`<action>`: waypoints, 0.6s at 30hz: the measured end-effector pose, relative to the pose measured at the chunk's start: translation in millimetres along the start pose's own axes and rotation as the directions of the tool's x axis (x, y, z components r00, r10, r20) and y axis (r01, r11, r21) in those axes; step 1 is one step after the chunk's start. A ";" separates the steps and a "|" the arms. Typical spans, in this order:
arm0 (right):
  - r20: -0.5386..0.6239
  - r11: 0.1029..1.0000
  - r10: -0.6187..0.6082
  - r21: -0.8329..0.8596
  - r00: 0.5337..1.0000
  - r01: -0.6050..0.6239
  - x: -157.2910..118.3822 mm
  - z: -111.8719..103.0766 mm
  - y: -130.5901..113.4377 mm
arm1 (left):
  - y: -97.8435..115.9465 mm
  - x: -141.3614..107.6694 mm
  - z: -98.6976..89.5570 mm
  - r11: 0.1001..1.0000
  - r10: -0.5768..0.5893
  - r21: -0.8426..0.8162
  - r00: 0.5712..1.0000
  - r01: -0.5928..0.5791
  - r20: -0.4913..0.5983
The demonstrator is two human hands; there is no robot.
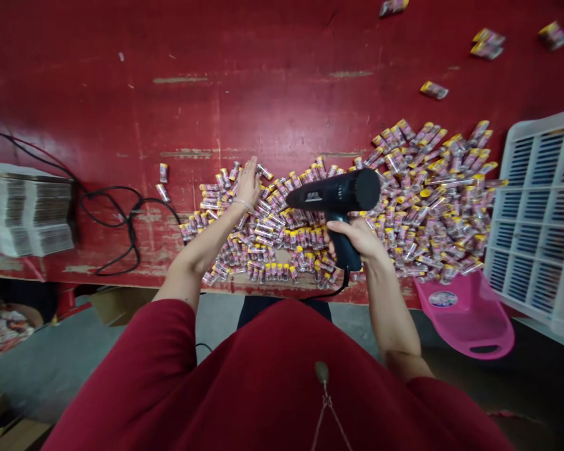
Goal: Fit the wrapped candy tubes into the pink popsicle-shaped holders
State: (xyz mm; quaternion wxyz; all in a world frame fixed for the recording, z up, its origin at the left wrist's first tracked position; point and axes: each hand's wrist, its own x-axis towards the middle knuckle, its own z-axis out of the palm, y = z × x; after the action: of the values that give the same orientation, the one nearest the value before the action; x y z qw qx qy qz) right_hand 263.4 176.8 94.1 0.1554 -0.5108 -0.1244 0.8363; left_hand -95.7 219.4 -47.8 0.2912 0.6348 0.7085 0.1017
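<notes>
A black heat gun (329, 191) is gripped by its handle in my right hand (357, 237). Its barrel lies level above the pile, with the narrow end towards the left. My left hand (248, 183), fingers stretched out, rests on the far edge of a heap of small clear tubes with yellow caps (263, 228). Their labels are pinkish-purple. Around my left hand the tubes lie in loose rows. A larger, jumbled part of the heap (432, 207) spreads to the right. Part of the heap is hidden beneath the heat gun.
A pink scoop (470, 313) juts over the front edge of the red table (207, 119). The white plastic crate (540, 219) stands at the right. Black cable (131, 232) coils beside stacked flat cards (32, 210) at the left. Several stray tubes (435, 90) lie far right.
</notes>
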 end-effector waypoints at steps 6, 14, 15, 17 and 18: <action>0.034 1.000 0.015 -0.019 0.999 -0.014 -4.2 6.2 6.1 | -8.1 -5.1 -13.3 1.000 0.004 0.001 0.999 -0.004 -0.046; -0.253 0.984 -0.144 0.068 0.957 0.166 -20.7 -21.8 -7.1 | 0.1 -19.3 -8.1 0.979 0.142 0.131 0.985 -0.154 0.099; -0.277 0.981 -0.144 0.082 0.950 0.173 -22.7 -24.0 -6.9 | 7.2 -17.8 -1.3 0.959 0.200 0.165 0.962 -0.231 0.184; -0.326 0.975 -0.141 0.117 0.935 0.188 -26.8 -27.8 -6.0 | 24.0 -9.8 17.9 0.895 0.321 0.183 0.873 -0.406 0.368; -0.349 0.971 -0.143 0.129 0.926 0.199 -28.9 -29.5 -5.5 | 32.9 -3.0 29.8 0.860 0.369 0.173 0.818 -0.480 0.441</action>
State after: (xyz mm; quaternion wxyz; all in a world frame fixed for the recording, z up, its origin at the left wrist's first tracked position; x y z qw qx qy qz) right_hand 302.9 172.1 106.5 0.2880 -0.6192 -0.0716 0.7270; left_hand -51.9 215.5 -54.3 0.3053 0.8191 0.4813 -0.0645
